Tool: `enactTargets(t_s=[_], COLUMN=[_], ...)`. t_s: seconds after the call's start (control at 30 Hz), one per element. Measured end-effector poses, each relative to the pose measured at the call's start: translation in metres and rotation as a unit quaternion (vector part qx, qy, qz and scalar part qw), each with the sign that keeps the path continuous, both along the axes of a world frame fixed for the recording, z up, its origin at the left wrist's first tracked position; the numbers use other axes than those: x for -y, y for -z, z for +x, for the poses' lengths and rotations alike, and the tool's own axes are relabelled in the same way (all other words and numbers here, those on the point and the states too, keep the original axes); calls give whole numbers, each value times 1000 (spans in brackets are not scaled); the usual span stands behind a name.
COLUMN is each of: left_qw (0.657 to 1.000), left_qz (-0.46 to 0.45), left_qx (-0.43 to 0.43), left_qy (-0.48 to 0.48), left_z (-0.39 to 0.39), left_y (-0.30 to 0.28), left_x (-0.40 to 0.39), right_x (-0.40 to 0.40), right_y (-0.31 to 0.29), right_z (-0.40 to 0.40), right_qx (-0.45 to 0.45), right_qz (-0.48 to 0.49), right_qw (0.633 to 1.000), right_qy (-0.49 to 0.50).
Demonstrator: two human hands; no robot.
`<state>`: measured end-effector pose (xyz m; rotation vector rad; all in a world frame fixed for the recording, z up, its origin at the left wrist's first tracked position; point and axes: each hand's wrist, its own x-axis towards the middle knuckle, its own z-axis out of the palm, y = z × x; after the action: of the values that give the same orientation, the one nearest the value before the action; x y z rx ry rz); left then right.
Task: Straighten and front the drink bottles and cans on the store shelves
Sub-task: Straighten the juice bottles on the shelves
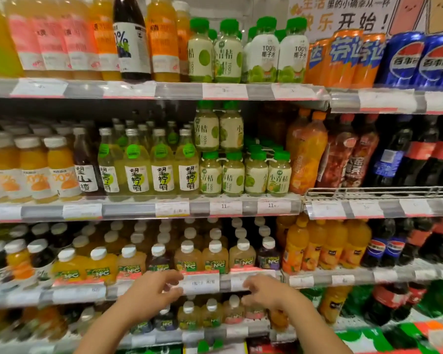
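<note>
1. Left hand (pixel 152 290): fingers loosely curled, holding nothing, raised before the front edge of the third shelf (pixel 253 281).
2. Right hand (pixel 265 290): likewise curled and empty, well apart from the left.
3. NFC juice bottles (pixel 215 256): upright in a row along that shelf edge, labels forward, just behind a price tag (pixel 202 283).

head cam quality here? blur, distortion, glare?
Head view: wide-angle bowing curves the shelf rails; edges and bottom corners smear; both hands, left and right, are soft; centre lime bottles are sharpest; the price tags are washed out and mostly unreadable.
</note>
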<state>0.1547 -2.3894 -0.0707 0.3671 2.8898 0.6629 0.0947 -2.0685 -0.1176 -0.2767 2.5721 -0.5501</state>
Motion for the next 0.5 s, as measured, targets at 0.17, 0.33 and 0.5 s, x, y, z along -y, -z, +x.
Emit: enactTargets(t_s=[0.17, 0.33, 0.5], left_qw=[998, 994, 990], left_qz=[39, 55, 40], left_qx=[13, 24, 27], left_qy=[-58, -94, -135], left_z=[21, 44, 67], left_y=[19, 25, 38], left_x=[10, 12, 12], right_x=[23, 36, 36], right_y=[0, 18, 35], right_z=[-44, -70, -64], right_qx=[-248, -240, -289], right_qz=[0, 82, 82], right_qw=[967, 967, 948], right_qy=[60, 34, 100])
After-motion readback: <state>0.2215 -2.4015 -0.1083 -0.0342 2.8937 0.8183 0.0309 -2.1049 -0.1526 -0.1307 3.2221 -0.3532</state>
